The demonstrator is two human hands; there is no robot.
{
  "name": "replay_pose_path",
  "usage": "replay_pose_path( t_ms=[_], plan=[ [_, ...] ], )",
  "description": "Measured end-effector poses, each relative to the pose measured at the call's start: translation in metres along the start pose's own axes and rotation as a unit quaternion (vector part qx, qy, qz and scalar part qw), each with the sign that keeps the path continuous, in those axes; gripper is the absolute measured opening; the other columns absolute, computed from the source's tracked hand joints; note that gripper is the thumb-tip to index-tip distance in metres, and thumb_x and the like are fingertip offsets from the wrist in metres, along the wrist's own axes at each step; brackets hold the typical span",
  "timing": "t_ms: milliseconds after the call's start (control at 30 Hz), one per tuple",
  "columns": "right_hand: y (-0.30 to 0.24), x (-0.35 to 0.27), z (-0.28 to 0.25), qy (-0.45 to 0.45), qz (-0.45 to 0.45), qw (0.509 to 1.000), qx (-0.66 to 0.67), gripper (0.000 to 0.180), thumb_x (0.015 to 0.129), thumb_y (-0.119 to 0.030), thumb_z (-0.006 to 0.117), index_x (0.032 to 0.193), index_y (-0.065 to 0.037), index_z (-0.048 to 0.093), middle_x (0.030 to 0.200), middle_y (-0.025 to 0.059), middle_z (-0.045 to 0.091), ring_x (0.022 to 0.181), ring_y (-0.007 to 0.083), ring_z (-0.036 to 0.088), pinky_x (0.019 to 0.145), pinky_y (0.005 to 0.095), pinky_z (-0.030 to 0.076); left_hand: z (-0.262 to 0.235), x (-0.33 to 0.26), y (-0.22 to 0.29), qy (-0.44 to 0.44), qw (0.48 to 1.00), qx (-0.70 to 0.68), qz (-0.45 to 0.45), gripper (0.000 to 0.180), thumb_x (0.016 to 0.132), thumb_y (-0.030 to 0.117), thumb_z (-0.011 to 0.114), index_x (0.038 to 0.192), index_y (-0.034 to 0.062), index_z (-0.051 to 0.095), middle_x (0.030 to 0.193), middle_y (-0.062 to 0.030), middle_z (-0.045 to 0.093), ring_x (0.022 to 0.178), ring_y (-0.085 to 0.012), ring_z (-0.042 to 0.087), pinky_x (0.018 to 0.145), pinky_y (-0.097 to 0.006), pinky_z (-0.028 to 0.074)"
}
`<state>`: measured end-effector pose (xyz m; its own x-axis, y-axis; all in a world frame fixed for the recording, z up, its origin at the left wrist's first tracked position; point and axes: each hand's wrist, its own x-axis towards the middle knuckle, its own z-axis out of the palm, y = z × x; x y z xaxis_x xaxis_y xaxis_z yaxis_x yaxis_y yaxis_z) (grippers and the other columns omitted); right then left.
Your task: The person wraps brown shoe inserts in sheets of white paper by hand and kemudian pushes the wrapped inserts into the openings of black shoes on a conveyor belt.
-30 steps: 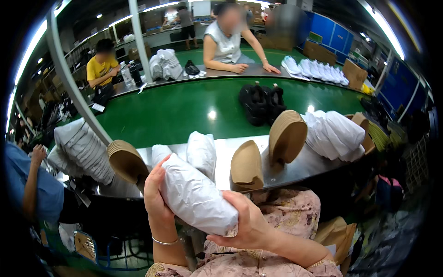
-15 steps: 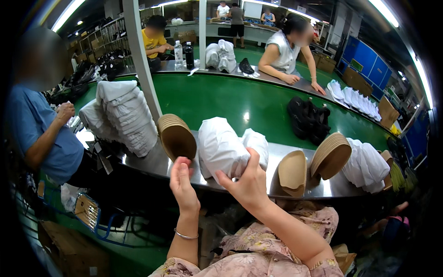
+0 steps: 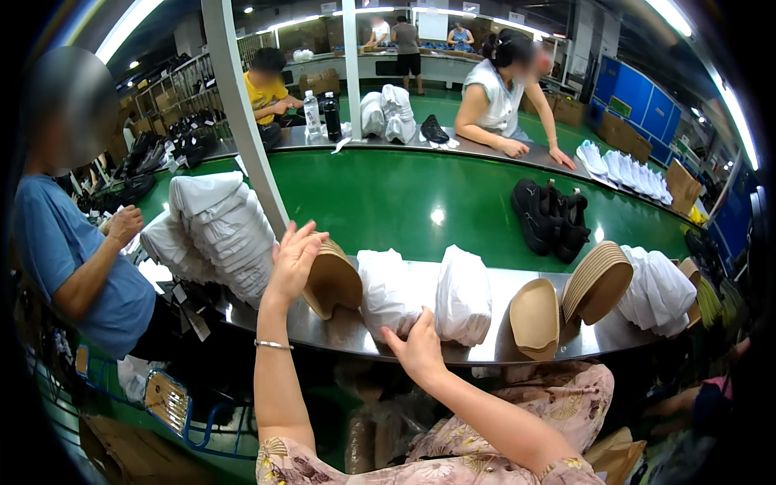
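Bundles, two already wrapped near desk's front edge, one touched by right hand, with left hand beside inserts, fingers of both apart, and shoes unwrapped past back edge.

No readable lettering or numbers anywhere.

Head-worn fisheye looks down at both hands.

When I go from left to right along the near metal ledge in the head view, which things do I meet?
Tall stack of white wrapped bundles, left nest of curved brown cardboard forms, white wrapped bundle by the right hand, separate white wrapped bundle, few brown cardboard forms, thicker curved brown nest, crumpled white wrapped pile.
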<state>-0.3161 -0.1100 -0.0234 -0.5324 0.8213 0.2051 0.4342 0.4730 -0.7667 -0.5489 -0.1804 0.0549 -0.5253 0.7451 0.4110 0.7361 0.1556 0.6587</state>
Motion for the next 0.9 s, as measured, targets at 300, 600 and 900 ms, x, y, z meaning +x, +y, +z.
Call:
replay_pose_path(
  t_ms=[300,600,900],
  plan=[
    [-0.063,-0.011,-0.054,0.063,-0.431,0.888,-0.145,0.025,0.069,-0.008,0.057,0.091,0.002,0.055,0.079,0.0120,0.051,0.069,0.0259,0.053,0.060,0.0311,0.045,-0.003,-0.013,-0.011,0.028,0.995,-0.091,0.020,0.028,0.086,0.019,0.047,0.102,0.0033,0.064,0.122,-0.0087,0.049,0.121,-0.0237,0.034,0.103,-0.035,0.026],
    [-0.081,0.108,0.042,0.052,-0.428,0.880,-0.200,0.017,0.068,-0.012,0.056,0.081,0.000,0.057,0.075,0.0103,0.058,0.068,0.0234,0.060,0.057,0.0305,0.049,0.011,-0.002,-0.006,0.003,0.994,-0.078,0.072,0.027,0.084,0.016,0.049,0.103,0.0032,0.064,0.123,-0.0120,0.049,0.121,-0.0273,0.036,0.104,-0.036,0.025],
    [-0.074,0.101,0.108,0.107,-0.459,0.831,-0.296,0.010,0.068,-0.016,0.054,0.068,-0.011,0.063,0.073,0.0089,0.062,0.066,0.0216,0.059,0.050,0.0366,0.045,0.012,0.003,-0.048,0.002,0.966,0.069,0.249,0.039,0.086,0.026,0.048,0.114,-0.0001,0.054,0.119,-0.0148,0.049,0.112,-0.0280,0.045,0.095,-0.038,0.037]
  ],
)
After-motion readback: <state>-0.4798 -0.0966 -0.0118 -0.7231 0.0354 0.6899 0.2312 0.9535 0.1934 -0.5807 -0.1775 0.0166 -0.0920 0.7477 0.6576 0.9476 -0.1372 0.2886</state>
